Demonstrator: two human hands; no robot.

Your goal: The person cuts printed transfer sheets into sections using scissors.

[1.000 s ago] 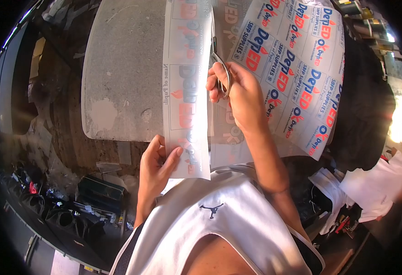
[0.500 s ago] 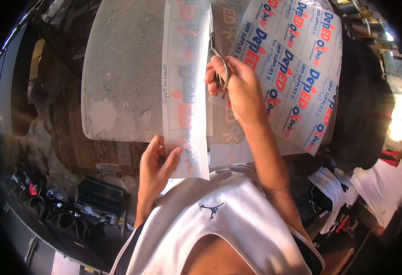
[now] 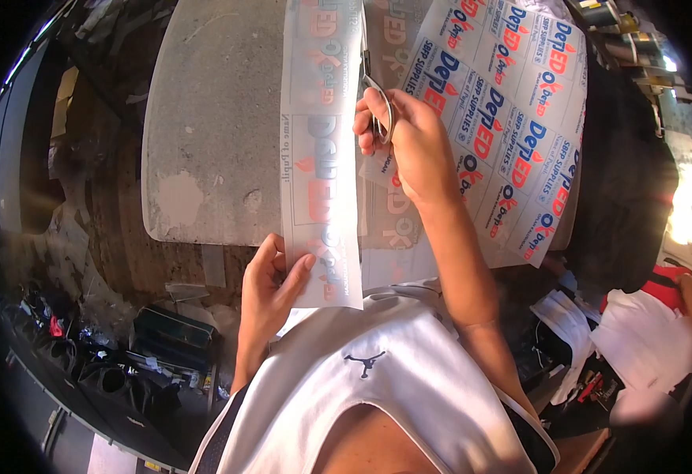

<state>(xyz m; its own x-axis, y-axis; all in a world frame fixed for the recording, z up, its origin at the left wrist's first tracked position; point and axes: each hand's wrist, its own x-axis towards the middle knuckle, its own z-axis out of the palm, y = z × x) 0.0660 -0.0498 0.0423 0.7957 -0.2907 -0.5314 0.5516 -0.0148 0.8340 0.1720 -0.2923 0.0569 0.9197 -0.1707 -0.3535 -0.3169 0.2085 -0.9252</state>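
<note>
Holding | scissors [image 3: 368,77] in right grip [image 3: 413,142] | strip [image 3: 322,229] by edge in left grip [image 3: 269,280]

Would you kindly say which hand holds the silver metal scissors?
The right hand grips the scissors; the left hand instead holds the narrow white printed strip.

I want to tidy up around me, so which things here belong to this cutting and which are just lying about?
Part of the cutting:
scissors, in the right hand
printed strip, in the left hand
printed sheeting beside it
grey board underneath

Seemingly just lying about:
dark box, lower left
small red item, far left
white cloth, lower right
</note>
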